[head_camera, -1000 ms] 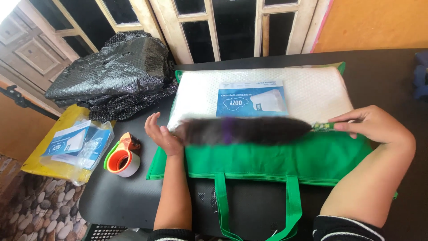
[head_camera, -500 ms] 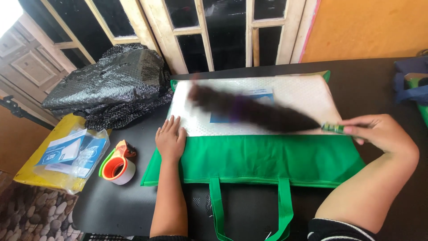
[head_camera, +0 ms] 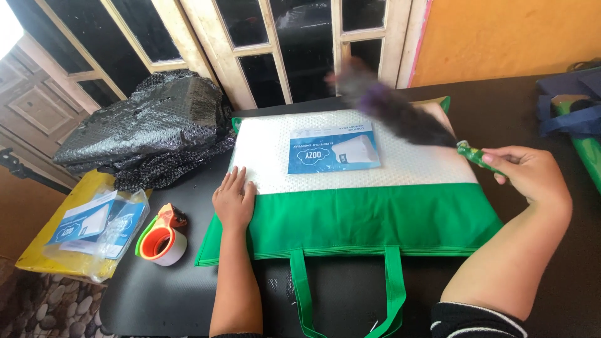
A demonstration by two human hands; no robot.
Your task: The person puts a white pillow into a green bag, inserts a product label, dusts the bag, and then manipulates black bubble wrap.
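A white pillow in bubble wrap (head_camera: pixel 407 156), with a blue and white card (head_camera: pixel 333 152) under the wrap, sticks halfway out of a green fabric bag (head_camera: pixel 369 219) on the black table (head_camera: pixel 163 294). My left hand (head_camera: pixel 233 200) lies flat on the bag's left corner at the pillow's edge. My right hand (head_camera: pixel 526 172) grips the green handle of a dark feather duster (head_camera: pixel 388 103). The duster is blurred and points up and left over the pillow's far right corner.
A heap of black bubble wrap (head_camera: pixel 150 125) lies at the back left. A tape dispenser with an orange core (head_camera: pixel 161 238) stands left of the bag. Clear packets with blue cards (head_camera: pixel 94 225) rest on a yellow surface. Blue and green bags (head_camera: pixel 576 119) sit far right.
The duster swung from lying across the pillow's near edge up and to the right, toward the far right corner. My left hand went from raised to flat on the bag.
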